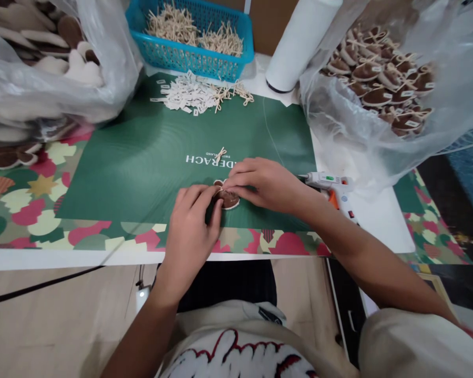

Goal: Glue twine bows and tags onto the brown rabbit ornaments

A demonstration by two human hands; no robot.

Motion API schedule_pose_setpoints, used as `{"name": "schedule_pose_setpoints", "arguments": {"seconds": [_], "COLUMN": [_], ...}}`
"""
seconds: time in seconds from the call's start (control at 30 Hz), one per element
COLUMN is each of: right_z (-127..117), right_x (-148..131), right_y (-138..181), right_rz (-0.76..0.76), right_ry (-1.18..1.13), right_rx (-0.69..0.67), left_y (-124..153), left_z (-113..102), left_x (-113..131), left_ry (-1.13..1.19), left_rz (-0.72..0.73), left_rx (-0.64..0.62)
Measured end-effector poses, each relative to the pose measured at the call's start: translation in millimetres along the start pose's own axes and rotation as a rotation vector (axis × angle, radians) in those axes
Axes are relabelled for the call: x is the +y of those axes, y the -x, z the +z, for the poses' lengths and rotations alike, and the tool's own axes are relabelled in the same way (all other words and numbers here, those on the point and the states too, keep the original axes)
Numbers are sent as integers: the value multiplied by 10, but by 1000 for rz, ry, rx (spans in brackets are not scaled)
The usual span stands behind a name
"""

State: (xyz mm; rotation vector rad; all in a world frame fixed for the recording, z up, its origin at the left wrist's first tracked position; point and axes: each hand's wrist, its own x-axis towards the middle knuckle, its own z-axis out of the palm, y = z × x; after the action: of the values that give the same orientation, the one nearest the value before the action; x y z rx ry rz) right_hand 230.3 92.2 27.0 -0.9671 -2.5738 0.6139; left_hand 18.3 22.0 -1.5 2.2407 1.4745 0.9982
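A small brown ornament with a pale fuzzy edge and rounded ears lies on the green mat near its front edge. My left hand is closed on its left side, with the thumb on the lower part and the fingers at the upper left. From the right, my right hand pinches at the top of the ornament, just below the ears. A thin pale strand shows at those fingertips, but what they pinch is mostly hidden. Just beyond the hands, a single cream cord bow rests on the mat.
White tags and cord bows are heaped at the back, before a blue basket of cord bows. A bag of plush pieces stands left, a bag of bow-trimmed ornaments right. A glue gun lies by my right forearm.
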Motion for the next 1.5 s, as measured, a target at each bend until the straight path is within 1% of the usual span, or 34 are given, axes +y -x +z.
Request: {"name": "schedule_pose_setpoints", "arguments": {"seconds": [0.07,0.17,0.27,0.33,0.37,0.43,0.57,0.63,0.7,0.77,0.87,0.93,1.03,1.13,1.17,1.23,1.33,1.37,1.43,1.5], "right_z": [4,-35,-119,-172,-189,-200,-170,-161,-173,-207,-291,-353,-430,-473,-480,-491,-514,-525,-541,-531], "right_x": [-16,-75,-100,-44,11,164,492,584,602,549,364,196,-52,-210,-230,-217,-83,-19,118,245], "right_y": [30,88,103,49,-1,-140,-446,-537,-560,-517,-363,-229,-37,94,120,145,83,21,-192,-517], "right_rz": [11,65,139,186,199,188,75,32,33,68,102,79,2,-33,-15,77,272,326,381,352], "right_ry": [-61,-145,-137,-100,-81,-52,-10,-40,-106,-161,-213,-238,-233,-161,-117,13,255,307,325,260], "right_rx": [58,166,259,289,285,226,66,46,65,104,134,120,59,49,65,93,53,25,0,35], "left_y": [5,5,-3,-6,-6,-1,17,29,42,51,51,48,44,28,16,-13,-53,-60,-60,-46], "left_z": [5,0,-12,-19,-20,-20,-24,-34,-44,-51,-61,-72,-88,-68,-51,-11,8,-8,-79,-186], "left_x": [-9,-6,5,6,2,-11,-41,-47,-47,-45,-45,-51,-68,-81,-83,-84,-106,-127,-192,-285], "left_ry": [0,8,27,49,57,62,74,94,113,127,139,147,164,138,113,59,2,-14,-67,-139], "left_rz": [-5,-8,-22,-30,-31,-28,-37,-47,-56,-68,-89,-93,-99,-97,-89,-64,-49,-50,-53,-60], "left_rx": [-9,-14,-10,0,7,23,38,43,49,60,73,74,57,-2,-27,-73,-97,-93,-62,-13]}}
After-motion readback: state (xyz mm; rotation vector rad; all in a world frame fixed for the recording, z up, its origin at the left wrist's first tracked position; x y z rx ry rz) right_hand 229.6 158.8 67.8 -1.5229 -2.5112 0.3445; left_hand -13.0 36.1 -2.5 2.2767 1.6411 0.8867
